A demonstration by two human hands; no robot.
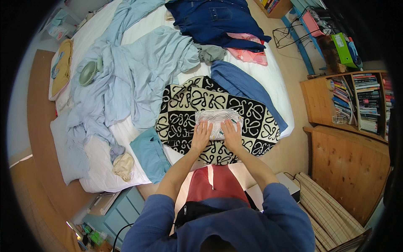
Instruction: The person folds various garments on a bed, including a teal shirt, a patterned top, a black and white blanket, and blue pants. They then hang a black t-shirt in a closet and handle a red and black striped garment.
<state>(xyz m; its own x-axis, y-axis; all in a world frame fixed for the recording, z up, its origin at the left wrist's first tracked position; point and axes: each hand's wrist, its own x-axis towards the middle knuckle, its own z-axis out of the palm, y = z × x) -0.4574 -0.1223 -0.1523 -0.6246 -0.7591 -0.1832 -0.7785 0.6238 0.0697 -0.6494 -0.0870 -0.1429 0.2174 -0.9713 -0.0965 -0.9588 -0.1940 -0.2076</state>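
A folded white cloth with a line pattern (217, 114) lies on a black-and-cream patterned knit blanket (181, 121) in front of me. My left hand (201, 134) is laid flat over its left side, and my right hand (231, 134) over its right side. Both palms face down with the fingers spread, pressing on the cloth rather than gripping it. Beside the blanket on the left is a folded teal garment (151, 154). A blue garment (248, 88) runs along the blanket's upper right, partly under it.
A rumpled light-blue duvet (144, 60) covers the bed's left, with a green fan (88, 73) on it. Farther back lies a dark denim garment (217, 22). A beige cloth (122, 167) rests near the left corner. Wooden bookshelves (318, 100) stand at right.
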